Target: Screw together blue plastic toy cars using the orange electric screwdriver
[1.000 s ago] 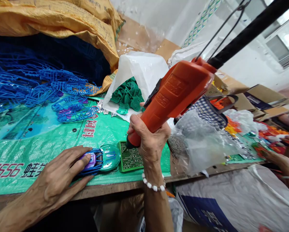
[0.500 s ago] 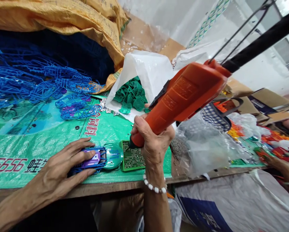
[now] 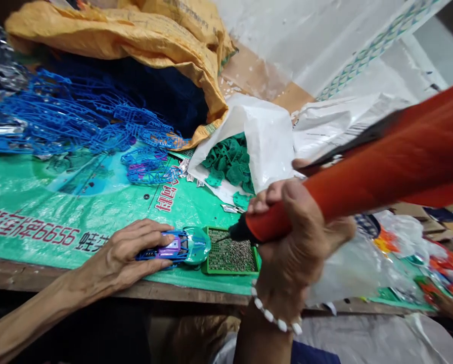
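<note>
My left hand (image 3: 135, 250) is closed around a toy car (image 3: 196, 245) with a blue frame, a purple middle and a shiny green front. The car lies on the green sheet close to the table's front edge. My right hand (image 3: 297, 237) grips a red electric screwdriver (image 3: 363, 177), tilted with its black nose down to the left. Its thin bit hangs over a green tray (image 3: 230, 272) of small screws (image 3: 241, 255), just right of the car. Whether the bit touches a screw I cannot tell.
Blue plastic frames (image 3: 71, 116) spill from a yellow woven sack (image 3: 135, 38) at the back left. Behind the tray, a white bag (image 3: 272, 136) holds green plastic parts (image 3: 230, 162). Another person's hand (image 3: 452, 308) is at the right edge, near orange and red pieces.
The view has shifted left. My right hand and the screwdriver have come nearer the camera, and the bit has moved off to the tray's upper left. My left hand still holds the car.
</note>
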Motion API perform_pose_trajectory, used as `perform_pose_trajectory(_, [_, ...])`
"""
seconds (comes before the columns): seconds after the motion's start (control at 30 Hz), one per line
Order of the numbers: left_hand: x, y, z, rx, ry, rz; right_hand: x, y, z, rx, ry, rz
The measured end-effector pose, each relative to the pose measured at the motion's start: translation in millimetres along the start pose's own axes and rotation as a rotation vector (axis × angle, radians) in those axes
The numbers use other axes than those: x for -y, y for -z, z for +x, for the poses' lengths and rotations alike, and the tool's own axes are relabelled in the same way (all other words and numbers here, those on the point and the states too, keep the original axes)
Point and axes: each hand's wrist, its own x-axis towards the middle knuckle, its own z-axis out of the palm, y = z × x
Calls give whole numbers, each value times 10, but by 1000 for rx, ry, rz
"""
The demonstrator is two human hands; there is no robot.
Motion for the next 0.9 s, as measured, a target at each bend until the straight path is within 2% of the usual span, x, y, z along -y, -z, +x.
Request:
perform_pose_trajectory(0.1, [-2,-10,24,-30,-15,-44,101,-172,-6,38,-27,207])
perform_pose_trajectory(0.33, [-22,-36,39,-44,-10,-94,108,-453,-172,153,-104,289])
perform_pose_trajectory(0.6, [15,-109,16,-65,-37,-98,47,-509,-207,172,-177,239])
perform_pose_trajectory(0.9, [23,-123,1,-48,-32,-77,-15,-497,-223,200,-114,263])
